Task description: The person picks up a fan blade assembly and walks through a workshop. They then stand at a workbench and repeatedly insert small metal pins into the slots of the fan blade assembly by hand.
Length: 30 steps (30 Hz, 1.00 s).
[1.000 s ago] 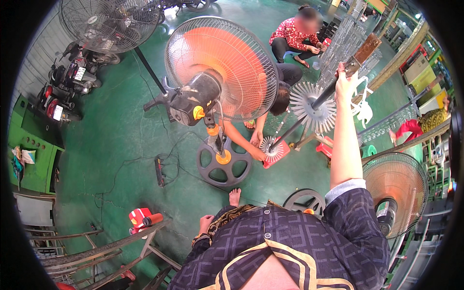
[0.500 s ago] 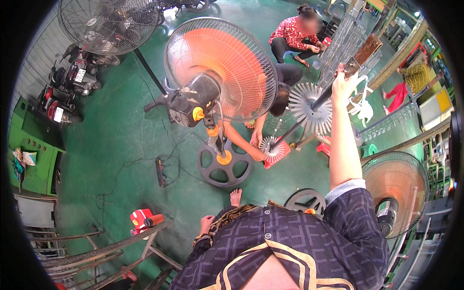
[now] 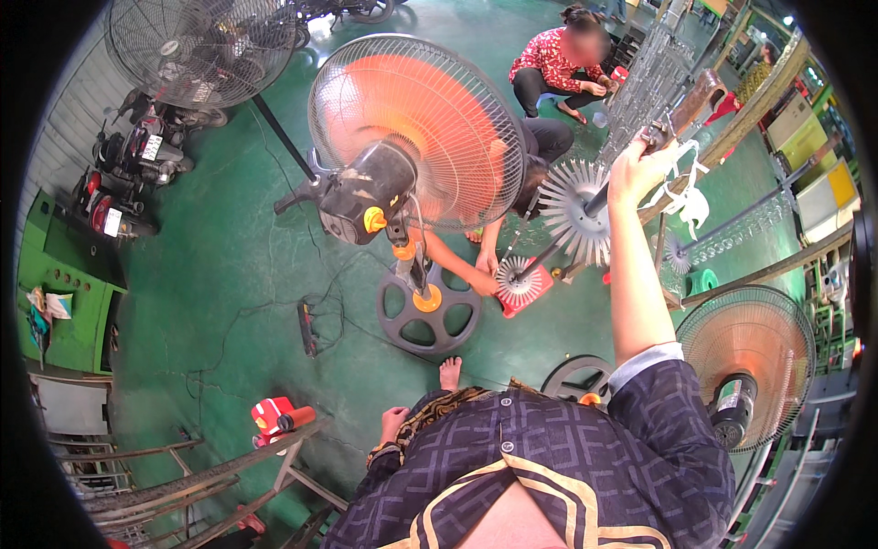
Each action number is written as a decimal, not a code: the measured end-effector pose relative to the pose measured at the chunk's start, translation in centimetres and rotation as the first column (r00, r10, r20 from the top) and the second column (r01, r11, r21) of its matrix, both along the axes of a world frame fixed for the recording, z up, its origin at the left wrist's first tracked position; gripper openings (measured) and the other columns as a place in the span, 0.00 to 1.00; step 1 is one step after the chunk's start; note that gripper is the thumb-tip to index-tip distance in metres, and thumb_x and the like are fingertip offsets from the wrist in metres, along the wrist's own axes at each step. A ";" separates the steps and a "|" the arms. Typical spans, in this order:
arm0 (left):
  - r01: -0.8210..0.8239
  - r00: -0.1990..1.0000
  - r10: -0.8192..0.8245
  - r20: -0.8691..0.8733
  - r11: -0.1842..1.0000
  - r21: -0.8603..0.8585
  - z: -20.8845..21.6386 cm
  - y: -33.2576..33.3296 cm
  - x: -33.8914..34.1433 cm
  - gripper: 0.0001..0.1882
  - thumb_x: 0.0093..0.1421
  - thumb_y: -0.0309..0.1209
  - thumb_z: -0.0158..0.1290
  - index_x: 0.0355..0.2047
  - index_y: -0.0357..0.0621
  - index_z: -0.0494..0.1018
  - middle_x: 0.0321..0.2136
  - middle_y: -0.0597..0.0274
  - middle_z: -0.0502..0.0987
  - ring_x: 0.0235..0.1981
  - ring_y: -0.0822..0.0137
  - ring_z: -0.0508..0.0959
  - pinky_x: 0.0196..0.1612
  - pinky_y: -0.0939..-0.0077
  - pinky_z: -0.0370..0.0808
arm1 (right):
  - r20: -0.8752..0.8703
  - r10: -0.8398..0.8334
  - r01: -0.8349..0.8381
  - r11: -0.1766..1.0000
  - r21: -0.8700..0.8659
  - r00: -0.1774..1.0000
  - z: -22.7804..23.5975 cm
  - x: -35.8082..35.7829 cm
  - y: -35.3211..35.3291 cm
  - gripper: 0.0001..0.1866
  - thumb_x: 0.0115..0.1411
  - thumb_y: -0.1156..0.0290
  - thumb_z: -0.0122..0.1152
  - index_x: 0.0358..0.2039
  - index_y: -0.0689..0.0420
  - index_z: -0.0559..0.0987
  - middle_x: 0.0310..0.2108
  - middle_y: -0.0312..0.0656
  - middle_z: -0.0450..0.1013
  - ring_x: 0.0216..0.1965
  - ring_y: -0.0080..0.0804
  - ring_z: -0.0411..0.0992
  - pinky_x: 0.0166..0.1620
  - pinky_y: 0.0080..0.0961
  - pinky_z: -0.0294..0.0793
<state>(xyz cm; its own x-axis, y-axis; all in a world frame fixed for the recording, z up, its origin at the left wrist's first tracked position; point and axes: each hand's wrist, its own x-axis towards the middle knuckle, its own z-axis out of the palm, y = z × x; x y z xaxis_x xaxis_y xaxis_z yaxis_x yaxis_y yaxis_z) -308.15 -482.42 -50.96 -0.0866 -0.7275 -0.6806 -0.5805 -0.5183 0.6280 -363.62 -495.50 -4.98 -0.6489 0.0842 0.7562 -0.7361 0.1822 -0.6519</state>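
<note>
My right hand [image 3: 637, 168], arm stretched out, is closed round the upper end of a dark metal shaft [image 3: 547, 254]. A dark metal fitting [image 3: 655, 137] sits at its fingertips. The shaft slants down to the left through a large slotted metal disc [image 3: 574, 207] and a smaller slotted disc [image 3: 519, 280] at the low end, over a red plastic stool [image 3: 523, 306]. A co-worker's hands [image 3: 487, 273] are beside the small disc; a fan hides most of that person. My left hand [image 3: 393, 423] rests by my lap with its fingers curled, apparently around nothing.
A large orange pedestal fan [image 3: 412, 128] stands in front; another fan [image 3: 745, 366] is at right. Cables and a power strip [image 3: 306, 328] lie on the green floor. A wooden beam and white straps [image 3: 690, 197] are beside my right hand. A person in red [image 3: 558, 69] squats behind.
My right hand has shifted slightly left and down, and the large disc has moved left with the shaft. A person in yellow at the right has moved farther back. My left hand stays put.
</note>
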 end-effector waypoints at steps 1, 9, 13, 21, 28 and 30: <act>-0.001 1.000 0.001 -0.003 1.000 0.005 -0.1 0.0 0.1 0.14 0.47 0.37 0.58 0.30 0.39 0.78 0.25 0.58 0.79 0.27 0.72 0.77 0.33 0.77 0.72 | 0.026 0.028 -0.028 1.000 -0.004 0.999 0.5 0.9 -0.1 0.20 0.56 0.73 0.48 0.49 0.64 0.61 0.34 0.55 0.71 0.35 0.48 0.72 0.39 0.35 0.68; 0.041 0.999 -0.040 0.030 0.999 -0.028 -1.3 -0.1 0.5 0.15 0.47 0.37 0.58 0.30 0.39 0.78 0.26 0.57 0.79 0.29 0.69 0.78 0.35 0.76 0.72 | -0.032 0.129 -0.127 0.991 0.042 0.991 -0.3 0.7 -0.9 0.21 0.55 0.79 0.44 0.50 0.67 0.58 0.41 0.60 0.65 0.43 0.56 0.66 0.46 0.40 0.62; 0.022 1.000 -0.021 0.012 0.999 -0.028 -0.9 -0.2 0.2 0.15 0.47 0.37 0.58 0.30 0.39 0.77 0.26 0.56 0.79 0.28 0.69 0.78 0.35 0.76 0.72 | -0.046 0.128 -0.124 0.989 0.074 0.991 -0.2 0.9 -1.2 0.21 0.55 0.80 0.44 0.50 0.68 0.56 0.42 0.63 0.63 0.44 0.58 0.64 0.47 0.41 0.62; -0.007 1.000 0.007 0.017 1.000 -0.021 0.5 -0.2 -0.4 0.15 0.46 0.36 0.58 0.30 0.37 0.77 0.25 0.56 0.79 0.27 0.70 0.77 0.34 0.76 0.72 | -0.073 0.144 -0.135 0.985 0.107 0.987 -1.1 0.8 -1.8 0.22 0.57 0.79 0.43 0.52 0.66 0.55 0.43 0.59 0.65 0.43 0.54 0.67 0.46 0.37 0.64; -0.030 0.999 0.030 0.024 1.000 -0.008 -0.7 0.5 0.5 0.15 0.46 0.37 0.57 0.30 0.38 0.77 0.25 0.56 0.79 0.27 0.70 0.78 0.33 0.76 0.72 | -0.055 0.148 -0.142 0.984 0.106 0.987 -0.9 1.5 -2.0 0.22 0.55 0.80 0.44 0.51 0.66 0.55 0.43 0.61 0.64 0.44 0.57 0.66 0.46 0.40 0.63; -0.018 0.999 0.019 0.035 1.000 -0.016 -0.5 0.5 0.4 0.15 0.47 0.37 0.57 0.30 0.39 0.77 0.25 0.56 0.79 0.28 0.70 0.78 0.34 0.76 0.72 | -0.017 0.169 -0.167 0.983 0.080 0.986 -0.6 1.6 -1.8 0.22 0.53 0.82 0.44 0.50 0.67 0.56 0.43 0.64 0.63 0.45 0.60 0.64 0.46 0.42 0.62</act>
<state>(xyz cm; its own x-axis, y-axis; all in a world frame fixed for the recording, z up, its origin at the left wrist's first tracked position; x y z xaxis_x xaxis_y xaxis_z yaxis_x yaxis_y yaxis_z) -307.76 -481.94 -51.48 -0.0492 -0.7392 -0.6717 -0.5930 -0.5195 0.6152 -361.99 -497.35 -5.58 -0.6304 -0.0842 0.7717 -0.7757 0.1044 -0.6224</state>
